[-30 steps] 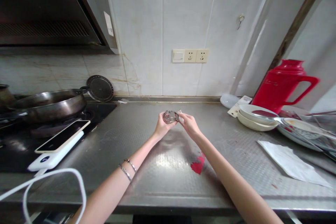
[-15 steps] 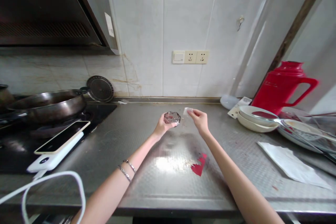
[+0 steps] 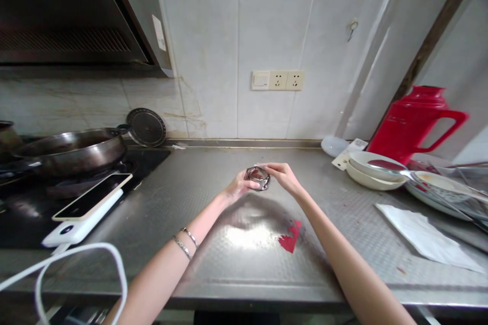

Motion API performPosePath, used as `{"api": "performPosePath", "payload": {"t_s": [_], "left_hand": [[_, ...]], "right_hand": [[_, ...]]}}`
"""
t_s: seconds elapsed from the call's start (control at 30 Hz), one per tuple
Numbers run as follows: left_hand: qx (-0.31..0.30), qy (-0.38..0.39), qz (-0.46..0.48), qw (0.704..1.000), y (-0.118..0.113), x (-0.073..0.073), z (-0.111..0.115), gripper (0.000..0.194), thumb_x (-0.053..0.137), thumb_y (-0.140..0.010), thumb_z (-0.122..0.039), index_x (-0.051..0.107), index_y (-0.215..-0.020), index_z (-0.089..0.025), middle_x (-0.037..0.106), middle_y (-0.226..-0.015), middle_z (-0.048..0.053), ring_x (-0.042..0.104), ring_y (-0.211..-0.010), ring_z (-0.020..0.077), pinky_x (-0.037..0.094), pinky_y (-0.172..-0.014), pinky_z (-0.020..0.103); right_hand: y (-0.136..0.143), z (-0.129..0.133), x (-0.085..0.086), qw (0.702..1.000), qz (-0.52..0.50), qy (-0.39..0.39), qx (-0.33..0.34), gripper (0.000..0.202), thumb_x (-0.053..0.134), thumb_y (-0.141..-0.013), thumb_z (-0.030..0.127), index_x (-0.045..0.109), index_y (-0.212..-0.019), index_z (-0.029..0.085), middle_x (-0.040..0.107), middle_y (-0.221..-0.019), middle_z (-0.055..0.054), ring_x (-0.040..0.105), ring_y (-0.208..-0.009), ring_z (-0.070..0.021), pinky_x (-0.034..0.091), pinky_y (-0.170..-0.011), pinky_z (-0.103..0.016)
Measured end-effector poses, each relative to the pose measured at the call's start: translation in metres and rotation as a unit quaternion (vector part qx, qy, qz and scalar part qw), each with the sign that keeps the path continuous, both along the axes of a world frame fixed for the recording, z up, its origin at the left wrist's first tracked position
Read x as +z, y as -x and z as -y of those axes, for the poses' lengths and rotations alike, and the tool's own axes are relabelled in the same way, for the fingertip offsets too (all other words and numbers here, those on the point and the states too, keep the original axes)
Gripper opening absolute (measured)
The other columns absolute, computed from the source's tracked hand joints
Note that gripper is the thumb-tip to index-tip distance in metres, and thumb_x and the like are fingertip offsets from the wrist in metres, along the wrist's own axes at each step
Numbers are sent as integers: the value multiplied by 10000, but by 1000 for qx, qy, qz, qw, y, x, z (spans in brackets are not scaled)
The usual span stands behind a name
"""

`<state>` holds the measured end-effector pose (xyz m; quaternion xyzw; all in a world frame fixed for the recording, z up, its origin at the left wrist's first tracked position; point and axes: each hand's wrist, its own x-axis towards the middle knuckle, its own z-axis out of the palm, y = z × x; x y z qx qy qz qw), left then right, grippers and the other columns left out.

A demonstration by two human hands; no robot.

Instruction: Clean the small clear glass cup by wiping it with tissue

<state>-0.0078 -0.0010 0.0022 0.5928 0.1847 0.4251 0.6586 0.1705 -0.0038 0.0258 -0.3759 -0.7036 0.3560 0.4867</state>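
Note:
Over the middle of the steel counter [image 3: 213, 198], my left hand [image 3: 237, 189] holds a small clear glass dish [image 3: 257, 178] a little above the surface. My right hand [image 3: 281, 176] comes in from the right, its fingers on the dish's rim and top. The white scrap seen earlier between my right fingers is hidden or too small to make out. Two thin bracelets [image 3: 185, 242] circle my left wrist.
A wok [image 3: 72, 150] and round lid [image 3: 146, 127] stand on the stove at left. A phone on a white power bank [image 3: 86, 209] with cable lies near the front left. At right are a red thermos jug [image 3: 414, 121], stacked plates [image 3: 371, 168] and white paper [image 3: 423, 235]. A red scrap [image 3: 290, 238] lies on the counter.
My right hand pulled away from the dish with a small white scrap, then came back onto it. The dish has tilted and shifted slightly right and lower.

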Motion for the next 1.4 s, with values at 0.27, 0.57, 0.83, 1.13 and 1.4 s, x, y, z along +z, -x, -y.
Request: {"api": "performPosePath", "payload": {"t_s": [0.27, 0.57, 0.83, 1.13, 1.4], "left_hand": [[36, -17, 32, 999, 0, -1, -2, 468, 713, -584, -204, 657, -1048, -168, 679, -988, 63, 609, -929, 216, 450, -850, 342], [211, -15, 25, 977, -3, -13, -15, 552, 825, -488, -260, 555, -957, -149, 644, -945, 61, 607, -843, 183, 470, -778, 337], [316, -64, 42, 945, -6, -9, -14, 695, 857, -467, -330, 459, -1017, -178, 599, -1024, 68, 605, -924, 182, 470, -840, 339], [339, -111, -5, 934, -12, -21, -14, 576, 778, -544, -212, 442, -1010, -178, 605, -929, 35, 609, -859, 185, 471, -810, 343], [249, -145, -38, 957, -19, -9, -3, 522, 752, -488, -59, 535, -949, -173, 635, -963, 55, 614, -915, 247, 490, -823, 377]], "right_hand": [[-5, 8, 8, 998, 41, -45, -25, 265, 544, -781, 298, 748, -929, 218, 720, -1014, -37, 628, -1043, -285, 428, -958, -422], [10, 14, -2, 959, 149, -220, -92, 304, 468, -849, 203, 702, -1036, 256, 700, -1074, -41, 636, -1045, -239, 482, -914, -377], [35, 22, -13, 922, 193, -302, -144, 367, 382, -901, 140, 610, -1172, 233, 655, -1159, -78, 572, -1150, -205, 476, -963, -365], [54, 30, -20, 896, 215, -376, -98, 441, 365, -878, 62, 551, -1242, 228, 652, -1169, -88, 562, -1167, -204, 336, -1091, -466], [35, 25, -5, 886, 236, -399, -14, 334, 392, -924, 124, 583, -1186, 203, 664, -1143, -82, 583, -1136, -176, 359, -1085, -460]]}}
